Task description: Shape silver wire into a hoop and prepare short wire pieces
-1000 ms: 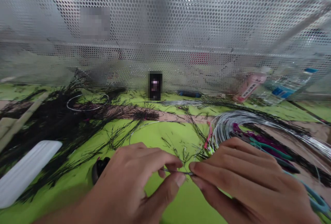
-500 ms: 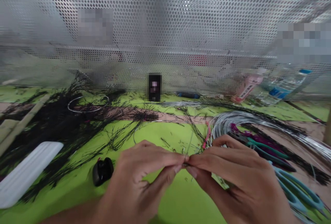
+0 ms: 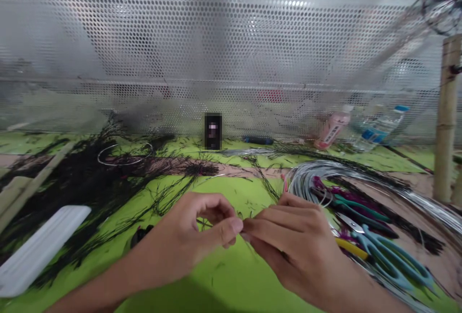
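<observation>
So both hands are out over the green counter (image 3: 231, 281), the left hand (image 3: 195, 236) and right hand (image 3: 296, 231) tip to tip. Fingers are pinched narrow on each side, gripping some thin piece right where they meet, but it's mostly hidden and way too small to say exactly what it is. Just past the right hand there's a coil of silvery wire (image 3: 300, 174), plus green-handled pliers (image 3: 361, 211) and blue-handled scissors (image 3: 388, 255) lying near it. Big messy pile of black strands (image 3: 75, 183) off to the left.
</observation>
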The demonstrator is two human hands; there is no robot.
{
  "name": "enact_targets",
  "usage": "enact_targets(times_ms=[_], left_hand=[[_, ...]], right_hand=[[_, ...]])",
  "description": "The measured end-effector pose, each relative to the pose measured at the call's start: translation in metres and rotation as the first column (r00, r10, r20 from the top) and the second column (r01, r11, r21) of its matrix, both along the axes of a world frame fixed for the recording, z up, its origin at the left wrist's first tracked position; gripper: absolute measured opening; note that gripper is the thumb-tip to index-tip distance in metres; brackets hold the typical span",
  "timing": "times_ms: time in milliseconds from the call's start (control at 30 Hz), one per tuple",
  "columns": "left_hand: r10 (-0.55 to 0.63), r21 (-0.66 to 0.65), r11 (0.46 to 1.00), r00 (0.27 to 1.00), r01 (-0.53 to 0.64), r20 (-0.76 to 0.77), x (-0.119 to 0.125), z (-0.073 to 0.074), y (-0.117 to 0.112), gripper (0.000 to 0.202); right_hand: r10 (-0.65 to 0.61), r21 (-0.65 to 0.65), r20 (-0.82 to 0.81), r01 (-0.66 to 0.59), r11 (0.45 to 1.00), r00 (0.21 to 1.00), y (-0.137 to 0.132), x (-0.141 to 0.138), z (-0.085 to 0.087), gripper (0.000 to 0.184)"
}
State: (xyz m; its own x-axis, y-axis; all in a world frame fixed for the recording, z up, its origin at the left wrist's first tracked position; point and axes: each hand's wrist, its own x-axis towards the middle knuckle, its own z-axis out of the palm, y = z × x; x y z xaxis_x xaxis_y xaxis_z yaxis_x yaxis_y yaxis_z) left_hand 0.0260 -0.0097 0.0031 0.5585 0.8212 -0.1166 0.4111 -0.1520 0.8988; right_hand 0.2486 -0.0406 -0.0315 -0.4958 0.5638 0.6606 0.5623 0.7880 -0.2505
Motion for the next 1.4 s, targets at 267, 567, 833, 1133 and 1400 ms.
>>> enact_targets(times_ms=[267, 567, 833, 1133, 1400], left_hand=[[-0.022, 0.065, 0.998, 0.999, 0.023, -0.026, 0.0, 0.001, 0.001, 0.01], [0.067, 0.541, 0.841, 0.992, 0.003, -0.109, 0.006, -0.01, -0.007, 0.013], [0.067, 0.895, 0.37, 0.954, 0.247, -0.291, 0.005, -0.027, -0.012, 0.027], [0.067, 0.593, 0.805, 0.991, 0.015, -0.116, 0.007, -0.014, -0.007, 0.019], [-0.023, 0.568, 0.816, 0.989, 0.104, -0.148, 0.005, -0.011, -0.009, 0.015]], right_hand=[[-0.018, -0.046, -0.021, 0.017, 0.999, 1.0, -0.003, -0.002, 0.003, 0.022], [-0.017, -0.133, -0.073, 0.007, 0.991, 0.997, -0.006, 0.0, 0.007, 0.019], [-0.019, -0.176, -0.08, 0.005, 0.984, 0.997, -0.001, -0.001, 0.004, 0.019], [-0.034, -0.358, -0.136, -0.018, 0.933, 0.99, -0.007, 0.005, 0.011, 0.018], [-0.074, -0.503, -0.141, -0.007, 0.864, 0.987, -0.012, 0.006, 0.018, 0.02]])
